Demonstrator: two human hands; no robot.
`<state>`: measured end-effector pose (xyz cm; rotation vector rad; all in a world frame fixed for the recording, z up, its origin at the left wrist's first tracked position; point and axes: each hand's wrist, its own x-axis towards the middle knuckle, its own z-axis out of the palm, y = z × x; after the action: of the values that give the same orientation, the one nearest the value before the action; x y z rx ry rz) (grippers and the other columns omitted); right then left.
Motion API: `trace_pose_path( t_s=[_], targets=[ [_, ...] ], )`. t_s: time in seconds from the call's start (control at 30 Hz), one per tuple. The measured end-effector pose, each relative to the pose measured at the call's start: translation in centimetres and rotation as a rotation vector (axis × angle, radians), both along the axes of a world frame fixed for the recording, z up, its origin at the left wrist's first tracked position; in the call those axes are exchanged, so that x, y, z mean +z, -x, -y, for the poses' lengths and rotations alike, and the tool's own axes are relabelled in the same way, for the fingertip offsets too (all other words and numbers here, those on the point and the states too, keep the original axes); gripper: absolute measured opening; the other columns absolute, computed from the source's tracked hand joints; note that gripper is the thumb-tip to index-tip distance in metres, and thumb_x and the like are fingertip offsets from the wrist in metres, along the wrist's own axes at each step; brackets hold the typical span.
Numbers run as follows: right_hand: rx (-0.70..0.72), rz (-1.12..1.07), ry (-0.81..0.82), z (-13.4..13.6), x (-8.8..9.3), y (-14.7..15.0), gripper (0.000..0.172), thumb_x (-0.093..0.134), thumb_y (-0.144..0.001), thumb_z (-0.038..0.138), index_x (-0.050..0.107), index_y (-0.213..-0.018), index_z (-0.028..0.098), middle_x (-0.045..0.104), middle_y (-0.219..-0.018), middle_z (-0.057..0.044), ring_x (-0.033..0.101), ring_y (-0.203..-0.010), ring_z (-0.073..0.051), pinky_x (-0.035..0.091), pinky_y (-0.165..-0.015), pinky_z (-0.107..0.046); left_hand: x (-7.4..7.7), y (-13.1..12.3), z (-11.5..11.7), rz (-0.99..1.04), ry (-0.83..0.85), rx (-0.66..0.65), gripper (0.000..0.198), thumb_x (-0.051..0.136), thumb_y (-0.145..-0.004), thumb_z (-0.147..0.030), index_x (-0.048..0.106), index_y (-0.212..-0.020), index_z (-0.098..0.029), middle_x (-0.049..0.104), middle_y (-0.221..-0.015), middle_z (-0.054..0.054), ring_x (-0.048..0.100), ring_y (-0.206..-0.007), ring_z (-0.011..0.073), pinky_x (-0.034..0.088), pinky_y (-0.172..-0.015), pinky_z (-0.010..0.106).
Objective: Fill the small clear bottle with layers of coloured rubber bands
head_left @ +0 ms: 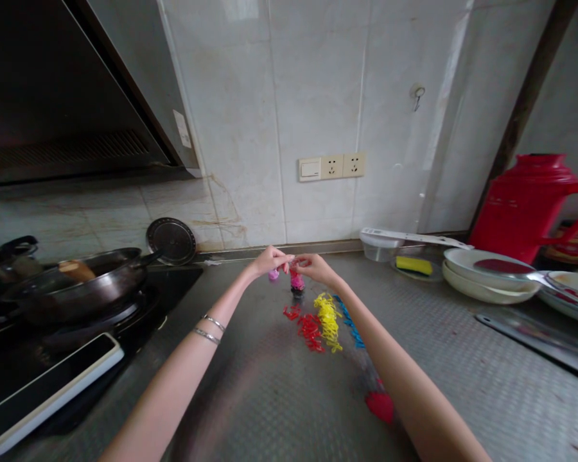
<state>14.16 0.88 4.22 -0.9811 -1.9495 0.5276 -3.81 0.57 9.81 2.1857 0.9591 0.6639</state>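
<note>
My left hand (271, 260) and my right hand (315, 267) meet above the counter, fingertips pinched close together. Between them is a small upright clear container (297, 283) with pink and black contents. The right fingers close around its top; what the left fingers pinch is too small to tell. A purple round piece (273, 275) shows just under the left hand. Nearer me lie loose small bands in piles: red bands (311, 332), yellow bands (328, 321) and blue bands (349, 323), the blue partly behind my right forearm. A pink-red object (380, 407) lies beside that forearm.
On the left are a stove with a pan (101, 289) and a white-edged phone-like slab (52, 391). At right stand bowls (486, 289), a yellow sponge (413, 265), a plastic tub (380, 249), a knife (534, 343) and a red thermos jug (525, 205). A tiled wall closes the back.
</note>
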Motion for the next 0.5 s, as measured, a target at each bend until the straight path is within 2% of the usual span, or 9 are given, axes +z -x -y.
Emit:
trace_pose_path(
  t_s=[0.13, 0.33, 0.5],
  targets=[
    [0.007, 0.007, -0.002, -0.2, -0.1, 0.0, 0.026, 0.055, -0.068, 0.023, 0.068, -0.088, 0.014, 0.067, -0.080, -0.003, 0.056, -0.071, -0.013, 0.042, -0.065, -0.023, 1.6, -0.9, -0.6, -0.078, 0.066, -0.117, 0.054, 0.046, -0.075, -0.052, 0.054, -0.044, -0.009, 0.057, -0.046, 0.006, 0.043, -0.039, 0.0056, 0.030, -0.043, 0.019],
    [0.002, 0.016, 0.016, -0.2, 0.0, 0.0, 0.026, 0.056, -0.067, 0.026, 0.068, -0.088, 0.015, 0.067, -0.081, -0.003, 0.056, -0.068, -0.013, 0.042, -0.063, -0.021, 3.4, -2.4, -1.2, -0.199, 0.144, -0.155, 0.060, 0.044, -0.073, -0.060, 0.045, -0.037, -0.011, 0.054, -0.041, 0.006, 0.036, -0.033, 0.0043, 0.024, -0.039, 0.020],
    [0.016, 0.002, 0.013, 0.4, 0.4, 0.1, 0.025, 0.056, -0.068, 0.026, 0.068, -0.087, 0.014, 0.066, -0.075, -0.002, 0.055, -0.066, -0.012, 0.041, -0.061, -0.021, 4.1, -3.2, -1.4, -0.333, 0.217, -0.163, 0.060, 0.048, -0.068, -0.063, 0.041, -0.037, -0.012, 0.052, -0.038, 0.005, 0.036, -0.032, 0.0045, 0.023, -0.037, 0.020]
  ],
)
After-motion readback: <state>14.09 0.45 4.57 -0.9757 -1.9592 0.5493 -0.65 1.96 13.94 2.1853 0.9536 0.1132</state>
